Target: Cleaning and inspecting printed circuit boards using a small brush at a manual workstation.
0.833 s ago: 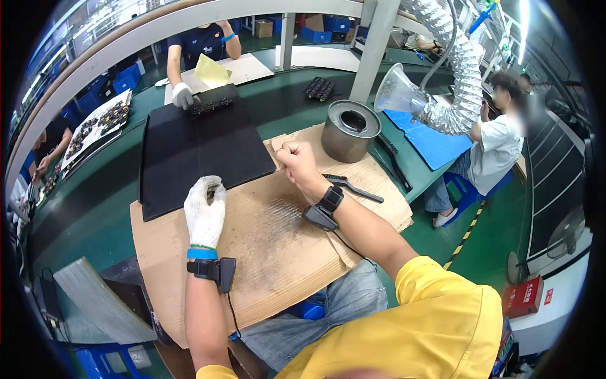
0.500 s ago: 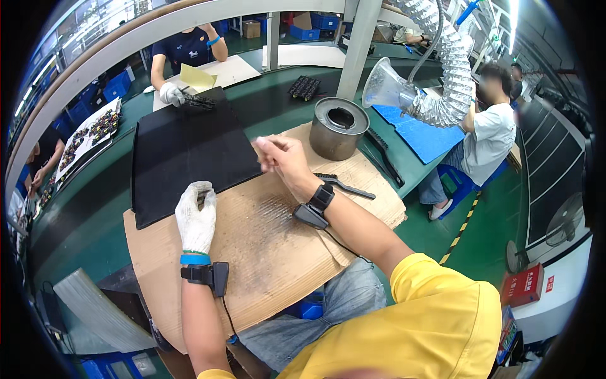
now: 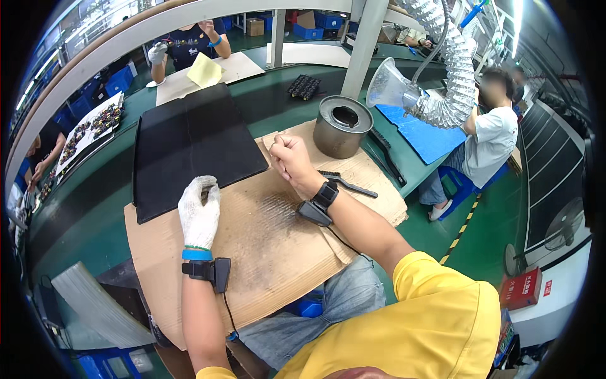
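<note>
My left hand [image 3: 200,213], in a white knit glove, rests by the near edge of a flat black tray [image 3: 192,148]. Its fingers curl toward the thumb; no object shows in the dark gap between them. Bare, my right hand [image 3: 291,163] is closed over the brown cardboard [image 3: 252,252], just right of the tray's corner. What its curled fingers hold, if anything, is hidden. Beyond it stands a round metal can [image 3: 343,134] with a hole in its top. A black brush [image 3: 348,184] lies on the cardboard beside my right wrist.
Another brush [image 3: 388,156] lies right of the can. A dark cluster of small parts [image 3: 304,87] sits on the green table. Above the blue sheet [image 3: 420,132] hangs a clear extraction hood [image 3: 390,85] on a silver duct. Co-workers sit across and at the right.
The gloved hand of the co-worker across has lifted away from the black tray, taking the dark cluster it held there. My right hand has shifted slightly right, its fingers curled more tightly.
</note>
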Available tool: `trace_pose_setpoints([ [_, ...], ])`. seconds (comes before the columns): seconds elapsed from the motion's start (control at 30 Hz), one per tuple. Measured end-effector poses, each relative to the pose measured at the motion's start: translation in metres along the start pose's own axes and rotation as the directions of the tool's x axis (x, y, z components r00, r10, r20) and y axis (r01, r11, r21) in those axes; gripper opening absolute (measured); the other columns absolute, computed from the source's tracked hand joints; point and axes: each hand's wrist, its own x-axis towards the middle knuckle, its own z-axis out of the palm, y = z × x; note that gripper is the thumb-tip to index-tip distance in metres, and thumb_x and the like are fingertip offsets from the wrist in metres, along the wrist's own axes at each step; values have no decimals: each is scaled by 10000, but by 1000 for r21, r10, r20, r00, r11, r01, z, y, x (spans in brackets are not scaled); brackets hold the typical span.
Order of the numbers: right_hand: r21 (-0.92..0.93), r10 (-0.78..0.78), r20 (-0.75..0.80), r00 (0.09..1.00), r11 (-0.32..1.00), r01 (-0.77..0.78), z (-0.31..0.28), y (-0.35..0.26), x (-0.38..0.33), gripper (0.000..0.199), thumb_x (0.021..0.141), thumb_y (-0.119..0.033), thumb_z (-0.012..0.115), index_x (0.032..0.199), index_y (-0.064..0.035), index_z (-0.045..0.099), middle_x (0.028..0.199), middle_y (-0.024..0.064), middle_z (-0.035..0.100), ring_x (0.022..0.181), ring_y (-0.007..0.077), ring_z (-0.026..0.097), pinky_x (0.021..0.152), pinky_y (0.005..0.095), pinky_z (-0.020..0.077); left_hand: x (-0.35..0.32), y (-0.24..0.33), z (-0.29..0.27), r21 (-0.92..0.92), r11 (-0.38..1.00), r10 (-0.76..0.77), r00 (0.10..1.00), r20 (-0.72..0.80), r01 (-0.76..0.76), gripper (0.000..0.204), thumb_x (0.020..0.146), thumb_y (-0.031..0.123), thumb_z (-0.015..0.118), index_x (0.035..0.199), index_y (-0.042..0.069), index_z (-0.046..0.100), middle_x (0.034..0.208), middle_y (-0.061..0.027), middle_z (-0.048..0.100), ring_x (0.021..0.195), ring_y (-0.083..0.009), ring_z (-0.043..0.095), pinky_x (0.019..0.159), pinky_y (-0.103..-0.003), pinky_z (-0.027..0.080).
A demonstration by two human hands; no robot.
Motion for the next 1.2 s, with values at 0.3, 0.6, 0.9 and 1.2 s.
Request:
trace_pose_setpoints([
  [0.3,-507,186,66,980,852,-127,89,-78,-11,716,994,-320,769,1513,66,461,1331,246,645,1077,272,735,819,326,615,-1,1,-1,4,999,-47,999,5,47,139,960,48,687,1085,-1,723,1002,-139,763,923,-233,744,861,-343,583],
  [0.6,-954,36,-295,955,46,-297,-20,-20,201,944,842,-592,809,1445,88,556,1403,335,629,1354,437,595,1129,439,484,-3,-6,-6,45,999,16,999,29,-18,114,924,43,701,1030,26,742,979,-149,743,915,-286,730,825,-374,586],
  [0.9,-548,-75,-813,578,-236,-802,-117,44,267,1327,803,-864,631,1691,-6,146,1724,274,252,1559,499,295,1245,647,242,-3,-16,-7,21,980,198,977,76,-200,65,886,90,713,919,76,766,900,-117,736,901,-310,698,817,-417,571],
  [1.2,-699,-294,-644,706,-149,-699,-267,-7,324,790,915,-599,663,1467,-35,617,1541,234,570,1455,329,533,1191,490,410,2,4,3,-62,976,217,964,155,-209,100,917,135,688,918,73,767,881,-115,735,925,-316,694,833,-432,562],
])
